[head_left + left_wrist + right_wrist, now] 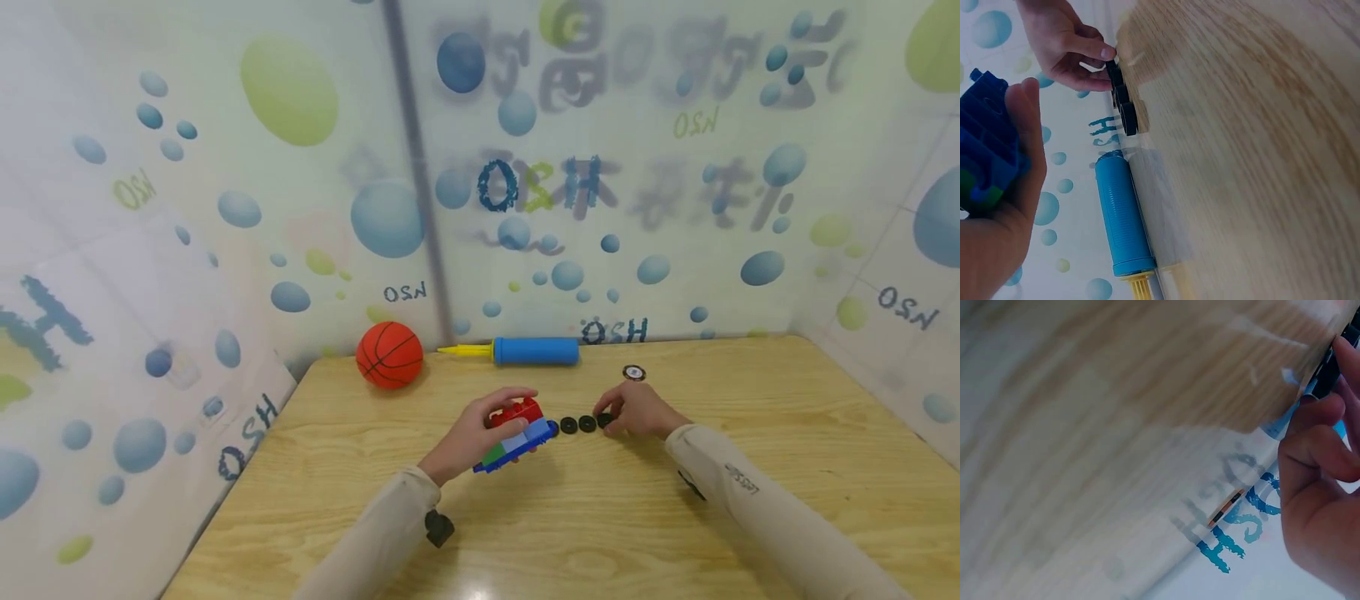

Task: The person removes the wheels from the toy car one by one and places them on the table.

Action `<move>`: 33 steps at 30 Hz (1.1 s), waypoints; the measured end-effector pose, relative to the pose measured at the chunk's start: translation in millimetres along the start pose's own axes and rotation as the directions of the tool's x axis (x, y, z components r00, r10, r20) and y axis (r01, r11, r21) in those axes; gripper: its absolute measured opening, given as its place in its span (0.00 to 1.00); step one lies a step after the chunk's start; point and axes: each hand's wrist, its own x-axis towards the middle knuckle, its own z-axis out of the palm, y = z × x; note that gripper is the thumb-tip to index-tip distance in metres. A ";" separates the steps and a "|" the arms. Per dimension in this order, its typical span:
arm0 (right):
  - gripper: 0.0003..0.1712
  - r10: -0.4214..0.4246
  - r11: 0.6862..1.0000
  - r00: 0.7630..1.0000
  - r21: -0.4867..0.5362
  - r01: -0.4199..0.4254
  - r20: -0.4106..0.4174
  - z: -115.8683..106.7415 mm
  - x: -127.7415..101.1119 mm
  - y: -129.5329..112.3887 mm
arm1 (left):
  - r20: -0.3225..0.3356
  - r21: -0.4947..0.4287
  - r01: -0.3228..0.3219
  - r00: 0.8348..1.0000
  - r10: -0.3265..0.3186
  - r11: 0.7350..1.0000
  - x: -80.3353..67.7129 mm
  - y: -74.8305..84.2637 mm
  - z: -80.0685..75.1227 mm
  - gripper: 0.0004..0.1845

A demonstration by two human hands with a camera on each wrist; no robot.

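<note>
A pale wooden table with a fine straight grain fills the lower half of the head view, hemmed by glossy walls printed with blue and green bubbles. At the back edge lie a smooth blue cylindrical pump with a yellow ribbed nozzle and, just left of it, a pebbled orange basketball.

The left hand curls round a blocky plastic toy vehicle, studded bricks of red on top, blue, white and green below, tilted and held just above the table centre. Just beside its front, three flat black round wheels sit in a row on the wood. The right hand pinches the rightmost wheel between thumb and fingertips. Behind that hand lies a small round disc with a dark rim.
</note>
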 end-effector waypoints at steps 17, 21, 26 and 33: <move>0.20 -0.310 0.938 0.951 0.158 0.308 -0.016 -10.9 -21.6 -39.5 | -0.015 0.141 -0.010 1.000 0.013 0.990 4.3 -0.9 9.1 0.25; 0.22 -0.407 0.883 0.913 0.250 0.397 -0.015 -5.1 -28.7 -60.7 | 0.008 0.130 -0.020 1.000 0.019 0.991 5.3 1.0 8.5 0.28; 0.25 -0.451 0.852 0.892 0.286 0.439 -0.029 2.5 -36.6 -70.6 | 0.019 0.126 -0.019 1.000 0.016 0.992 5.2 3.1 10.1 0.30; 0.24 -0.483 0.845 0.872 0.217 0.488 -0.080 12.2 -40.0 -73.8 | 0.025 0.133 -0.034 0.999 0.031 0.991 2.5 3.5 12.5 0.30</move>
